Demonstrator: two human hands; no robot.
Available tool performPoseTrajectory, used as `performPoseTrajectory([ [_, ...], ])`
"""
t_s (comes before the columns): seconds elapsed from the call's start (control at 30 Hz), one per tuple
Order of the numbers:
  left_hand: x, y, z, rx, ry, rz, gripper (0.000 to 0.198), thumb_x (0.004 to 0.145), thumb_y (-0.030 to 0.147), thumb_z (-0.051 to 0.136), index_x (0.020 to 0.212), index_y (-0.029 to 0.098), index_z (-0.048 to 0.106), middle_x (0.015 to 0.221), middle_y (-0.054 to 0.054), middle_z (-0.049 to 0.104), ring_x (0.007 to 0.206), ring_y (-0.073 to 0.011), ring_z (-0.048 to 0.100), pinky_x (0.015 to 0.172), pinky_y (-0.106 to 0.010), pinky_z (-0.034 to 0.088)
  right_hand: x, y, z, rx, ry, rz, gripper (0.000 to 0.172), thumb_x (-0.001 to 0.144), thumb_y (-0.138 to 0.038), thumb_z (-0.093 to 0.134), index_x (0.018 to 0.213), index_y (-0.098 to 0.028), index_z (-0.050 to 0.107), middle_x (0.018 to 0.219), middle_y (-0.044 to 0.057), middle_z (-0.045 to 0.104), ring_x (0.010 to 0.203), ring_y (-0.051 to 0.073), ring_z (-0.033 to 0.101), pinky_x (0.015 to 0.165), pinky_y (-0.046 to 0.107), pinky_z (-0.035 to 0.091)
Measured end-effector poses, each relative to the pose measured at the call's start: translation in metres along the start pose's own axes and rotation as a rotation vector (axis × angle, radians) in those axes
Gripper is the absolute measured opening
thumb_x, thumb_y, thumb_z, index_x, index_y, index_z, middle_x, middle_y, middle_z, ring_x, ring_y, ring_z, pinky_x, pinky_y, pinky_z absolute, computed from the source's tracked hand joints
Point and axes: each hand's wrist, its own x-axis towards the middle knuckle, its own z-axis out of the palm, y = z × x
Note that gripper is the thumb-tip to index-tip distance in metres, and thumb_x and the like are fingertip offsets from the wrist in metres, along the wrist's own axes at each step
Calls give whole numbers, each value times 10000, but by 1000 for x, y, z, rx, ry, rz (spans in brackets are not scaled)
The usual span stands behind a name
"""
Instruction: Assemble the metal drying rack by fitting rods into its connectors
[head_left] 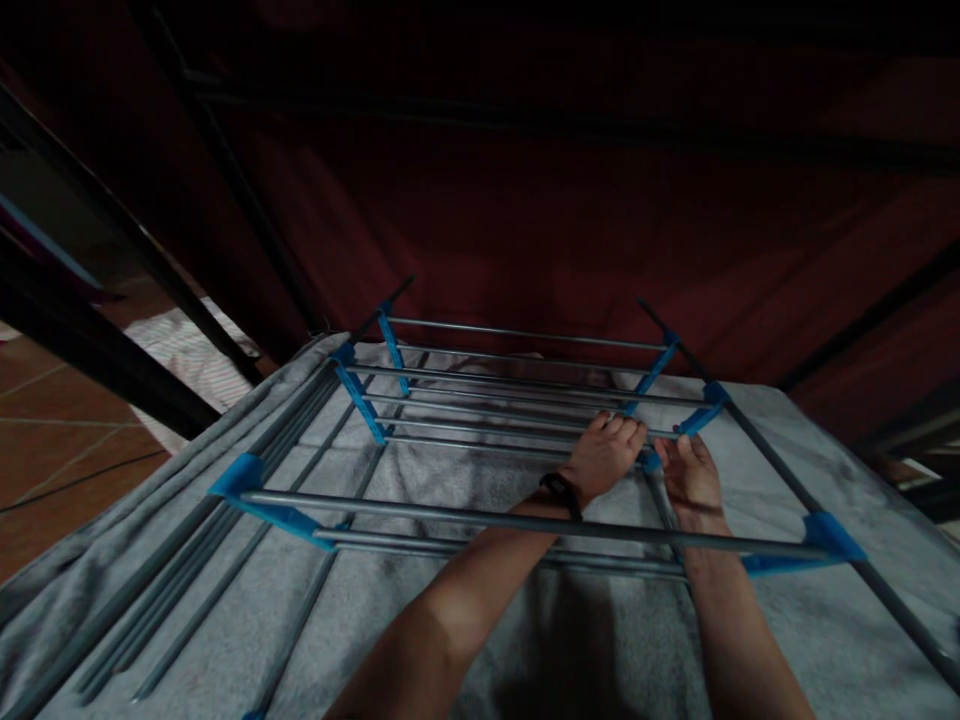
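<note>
The rack (420, 512) stands on the grey cover (465, 480), its steel rods running crosswise between blue brackets. Both hands work at its right side, where a rod (450, 408) runs toward a bracket (705, 405). To do this well, I would hold the rod square to the socket, steady the bracket from beneath, and press straight along the rod, without twisting, so the rack's other joints stay seated. The left hand (611, 455) is mostly closed, fingers curled over the rod. The right hand (694, 485) is partly curled, palm up, fingertips at the rod's end just below the bracket; whether it grips or only touches, I cannot tell. More rods (187, 570) lie along the rack's left side; a red curtain (525, 230) hangs behind it.
</note>
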Motion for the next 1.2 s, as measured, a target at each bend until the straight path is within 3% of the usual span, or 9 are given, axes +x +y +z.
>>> performPoseTrajectory([
  [0.23, 10, 7, 3, -55, -36, -32, 367, 1038, 195, 301, 1303, 141, 548, 1179, -117, 631, 1068, -205, 584, 969, -351, 409, -3, -3, 5, -40, 17, -5, 349, 675, -292, 886, 918, -224, 645, 832, -60, 664, 719, 88, 666, 835, 301, 593],
  [0.5, 41, 15, 13, -235, -105, -87, 303, 1016, 149, 361, 1197, 152, 603, 1164, -99, 669, 1095, -209, 619, 979, -345, 455, -9, -8, 17, -84, 11, -25, 261, 729, -321, 823, 895, -229, 644, 853, -23, 682, 772, 127, 652, 829, 328, 576],
  [0.6, 57, 15, 16, -309, -165, -95, 308, 1016, 131, 348, 1172, 153, 613, 1168, -100, 674, 1087, -196, 641, 930, -308, 484, -8, -7, 17, -85, 20, -33, 288, 728, -337, 828, 943, -241, 662, 892, -20, 703, 815, 130, 662, 817, 320, 574],
  [0.7, 68, 14, 17, -352, -242, -127, 288, 1034, 218, 380, 1221, 178, 595, 1145, -95, 690, 1032, -201, 678, 833, -294, 503, -6, -7, 18, -53, 22, -33, 305, 728, -351, 834, 960, -246, 667, 916, -21, 717, 820, 126, 672, 809, 305, 577],
  [0.93, 72, 13, 17, -387, -286, -181, 335, 1042, 326, 394, 1332, 263, 550, 1081, -74, 730, 945, -219, 711, 736, -300, 472, -7, -9, 19, -16, -32, -55, 219, 788, -383, 786, 928, -248, 687, 897, -23, 730, 791, 109, 687, 796, 254, 583],
  [1.2, 78, 6, 19, -427, -270, -186, 335, 1050, 353, 364, 1233, 291, 638, 1055, -58, 747, 969, -210, 695, 742, -286, 442, -7, -11, 23, -78, -10, -58, 274, 722, -391, 825, 925, -262, 693, 881, -20, 738, 784, 130, 684, 783, 284, 593],
])
